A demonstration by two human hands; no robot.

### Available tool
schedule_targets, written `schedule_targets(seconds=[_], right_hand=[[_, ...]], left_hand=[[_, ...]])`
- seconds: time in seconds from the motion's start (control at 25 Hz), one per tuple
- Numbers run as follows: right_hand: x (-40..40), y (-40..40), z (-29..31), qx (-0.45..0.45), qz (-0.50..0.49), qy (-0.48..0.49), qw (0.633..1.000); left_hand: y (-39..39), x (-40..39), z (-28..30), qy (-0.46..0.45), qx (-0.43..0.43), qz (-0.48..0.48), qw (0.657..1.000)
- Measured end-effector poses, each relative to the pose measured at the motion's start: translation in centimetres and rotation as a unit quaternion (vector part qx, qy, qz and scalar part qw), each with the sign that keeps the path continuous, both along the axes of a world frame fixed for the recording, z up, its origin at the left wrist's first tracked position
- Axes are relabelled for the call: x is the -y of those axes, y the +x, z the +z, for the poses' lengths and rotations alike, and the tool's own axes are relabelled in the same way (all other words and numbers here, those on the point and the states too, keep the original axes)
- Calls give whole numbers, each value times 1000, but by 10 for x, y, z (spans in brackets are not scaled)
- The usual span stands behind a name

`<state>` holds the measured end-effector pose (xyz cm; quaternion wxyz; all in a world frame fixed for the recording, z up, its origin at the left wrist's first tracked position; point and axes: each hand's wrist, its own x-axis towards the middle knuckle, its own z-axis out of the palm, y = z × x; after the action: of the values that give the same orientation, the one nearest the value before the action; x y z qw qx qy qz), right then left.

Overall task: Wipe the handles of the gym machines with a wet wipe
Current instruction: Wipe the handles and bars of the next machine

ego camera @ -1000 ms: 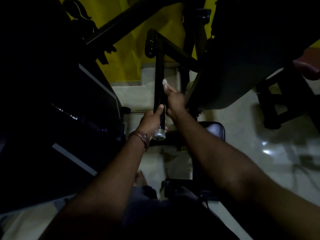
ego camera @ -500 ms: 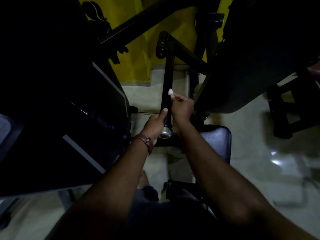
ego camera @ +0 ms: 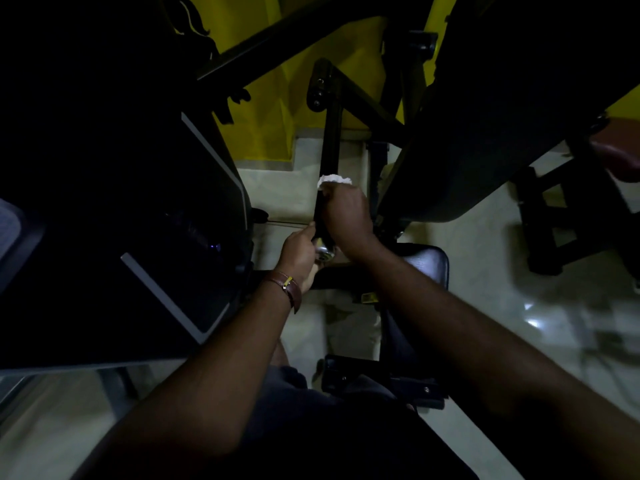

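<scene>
R hand [ego camera: 348, 216] wrapped round black handle [ego camera: 327, 188] at frame centre, white wipe [ego camera: 333, 179] bunched at 12 o'clock edge of fist, pressed to the bar. L hand [ego camera: 300, 252] grips the handle's lower end by its metal cap [ego camera: 325, 252], at 7 o'clock of R hand, w/ brown strap [ego camera: 287, 286] on wrist. Hands nearly touching. No containers in view.

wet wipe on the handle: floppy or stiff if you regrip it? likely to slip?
Probably floppy: the wet wipe shows as a crumpled white wad above the right hand. Likely light, since only fingers hold it. It may slide easily on the smooth black handle, which the left hand steadies.
</scene>
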<state>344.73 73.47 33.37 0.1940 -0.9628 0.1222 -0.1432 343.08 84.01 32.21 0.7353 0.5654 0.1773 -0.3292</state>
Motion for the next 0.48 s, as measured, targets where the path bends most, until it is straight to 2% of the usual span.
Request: schedule_targets(seconds=[0.16, 0.36, 0.48], right_hand=[[26, 26, 30, -97, -70, -1, 993], [-1, 3, 40, -124, 44, -59, 989], [-1, -6, 35, -90, 37, -32, 995]], left_hand=[[-4, -1, 1, 6, -13, 11, 1000], [-11, -1, 7, 0, -2, 18, 1000], [-12, -1, 6, -8, -3, 32, 999]])
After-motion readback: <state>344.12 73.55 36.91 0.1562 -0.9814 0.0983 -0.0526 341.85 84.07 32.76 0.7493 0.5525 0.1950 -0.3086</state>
